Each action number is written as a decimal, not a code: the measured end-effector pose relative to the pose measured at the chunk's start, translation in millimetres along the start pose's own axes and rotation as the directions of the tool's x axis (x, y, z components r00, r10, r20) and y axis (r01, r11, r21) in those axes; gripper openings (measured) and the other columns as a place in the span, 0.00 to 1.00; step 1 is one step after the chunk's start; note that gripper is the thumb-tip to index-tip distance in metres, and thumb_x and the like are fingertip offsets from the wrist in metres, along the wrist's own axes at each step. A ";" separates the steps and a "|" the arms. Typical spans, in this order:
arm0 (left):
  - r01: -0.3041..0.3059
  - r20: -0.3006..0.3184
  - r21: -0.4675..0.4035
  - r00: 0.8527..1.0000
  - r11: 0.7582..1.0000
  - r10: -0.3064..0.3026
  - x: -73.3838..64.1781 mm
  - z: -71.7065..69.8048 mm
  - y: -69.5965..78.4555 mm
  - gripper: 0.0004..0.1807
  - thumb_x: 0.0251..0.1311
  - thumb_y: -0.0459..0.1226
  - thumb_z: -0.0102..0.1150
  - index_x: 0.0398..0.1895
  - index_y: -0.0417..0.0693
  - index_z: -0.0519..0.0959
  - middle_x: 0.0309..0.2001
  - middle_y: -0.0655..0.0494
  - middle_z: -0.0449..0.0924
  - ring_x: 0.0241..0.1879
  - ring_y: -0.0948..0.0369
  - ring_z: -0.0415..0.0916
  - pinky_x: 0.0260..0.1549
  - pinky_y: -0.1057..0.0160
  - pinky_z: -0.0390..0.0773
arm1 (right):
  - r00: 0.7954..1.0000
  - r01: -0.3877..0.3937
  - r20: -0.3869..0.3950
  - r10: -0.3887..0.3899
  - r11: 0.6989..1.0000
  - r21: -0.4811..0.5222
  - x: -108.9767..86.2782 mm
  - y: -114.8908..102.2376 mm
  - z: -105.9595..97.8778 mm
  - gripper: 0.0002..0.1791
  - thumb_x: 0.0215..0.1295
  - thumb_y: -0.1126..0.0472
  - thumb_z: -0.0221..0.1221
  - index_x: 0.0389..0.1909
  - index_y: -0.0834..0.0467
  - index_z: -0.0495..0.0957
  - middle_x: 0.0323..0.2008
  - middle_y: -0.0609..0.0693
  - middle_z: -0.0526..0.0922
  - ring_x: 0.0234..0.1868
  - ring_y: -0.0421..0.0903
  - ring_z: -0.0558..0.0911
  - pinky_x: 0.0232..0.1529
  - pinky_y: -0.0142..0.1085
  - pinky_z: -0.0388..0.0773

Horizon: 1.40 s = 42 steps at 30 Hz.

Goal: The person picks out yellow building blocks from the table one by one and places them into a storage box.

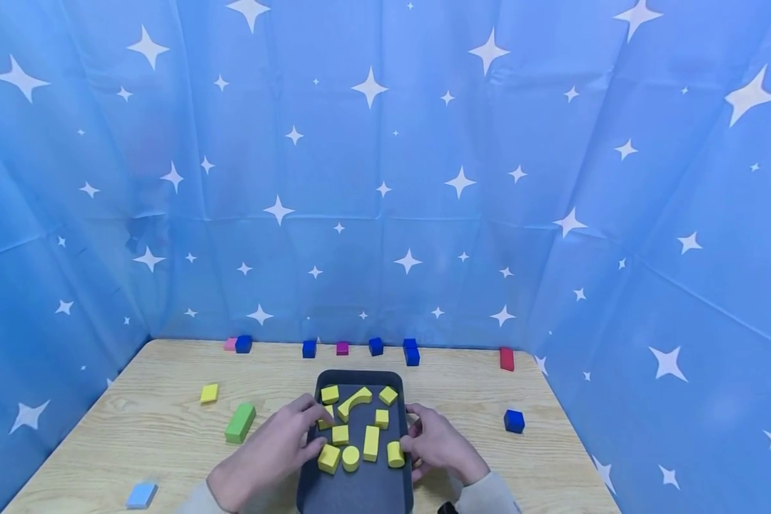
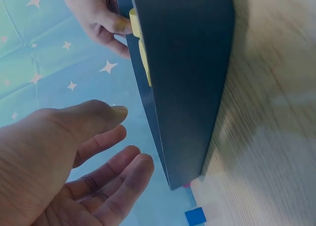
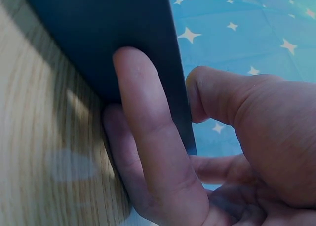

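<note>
A dark tray holds several yellow blocks, among them an arch, a long rectangular block and a round cylinder. My left hand hovers at the tray's left rim, fingers spread loosely over the edge near a yellow cube. In the left wrist view its thumb and fingers stand apart with nothing between them. With my right hand I grip the tray's right wall, thumb over the rim beside a yellow cylinder and fingers against the outside.
Left of the tray lie a green block, a yellow block and a light blue block. Several dark blue blocks, a magenta block and a red block line the back edge. Another blue block lies right.
</note>
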<state>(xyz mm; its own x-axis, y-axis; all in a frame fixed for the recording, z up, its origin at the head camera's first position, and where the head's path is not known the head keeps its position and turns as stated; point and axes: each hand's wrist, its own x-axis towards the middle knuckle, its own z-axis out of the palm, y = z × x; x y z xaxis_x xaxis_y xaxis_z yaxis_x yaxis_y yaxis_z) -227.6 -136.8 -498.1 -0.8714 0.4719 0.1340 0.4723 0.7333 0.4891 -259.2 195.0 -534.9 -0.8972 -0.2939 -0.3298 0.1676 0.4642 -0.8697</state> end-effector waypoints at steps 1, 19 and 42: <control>0.016 -0.010 0.007 1.000 1.000 -0.016 0.3 -0.3 -1.3 0.13 0.74 0.37 0.79 0.58 0.49 0.92 0.54 0.53 0.87 0.44 0.62 0.84 0.42 0.63 0.91 | 1.000 -0.001 0.000 0.001 1.000 0.002 -0.2 0.1 -0.3 0.45 0.75 0.69 0.67 0.90 0.64 0.64 0.47 0.59 0.82 0.37 0.50 0.91 0.32 0.46 0.96; 0.156 -0.242 0.100 0.962 0.983 -0.128 -0.9 -19.2 -39.3 0.15 0.70 0.33 0.81 0.58 0.52 0.92 0.55 0.52 0.89 0.50 0.54 0.90 0.48 0.55 0.95 | 1.000 0.008 -0.005 -0.008 1.000 -0.004 -2.0 2.8 -1.4 0.45 0.74 0.69 0.66 0.90 0.66 0.64 0.47 0.60 0.82 0.36 0.50 0.91 0.32 0.45 0.96; 0.268 -0.320 0.079 0.919 0.960 -0.230 -11.4 -45.0 -108.4 0.14 0.75 0.33 0.75 0.60 0.42 0.91 0.59 0.35 0.88 0.45 0.49 0.88 0.46 0.41 0.93 | 1.000 0.000 -0.009 0.000 1.000 -0.008 -0.5 0.7 0.3 0.46 0.74 0.68 0.68 0.90 0.64 0.64 0.49 0.59 0.83 0.37 0.50 0.91 0.31 0.46 0.96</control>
<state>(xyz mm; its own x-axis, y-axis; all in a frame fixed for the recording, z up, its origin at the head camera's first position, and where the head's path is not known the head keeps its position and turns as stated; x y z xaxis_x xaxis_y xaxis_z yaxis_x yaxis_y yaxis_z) -274.8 -243.7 -513.9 -0.9521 0.1085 0.2859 0.2305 0.8690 0.4378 -258.5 195.2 -535.4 -0.9006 -0.2864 -0.3268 0.1649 0.4707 -0.8668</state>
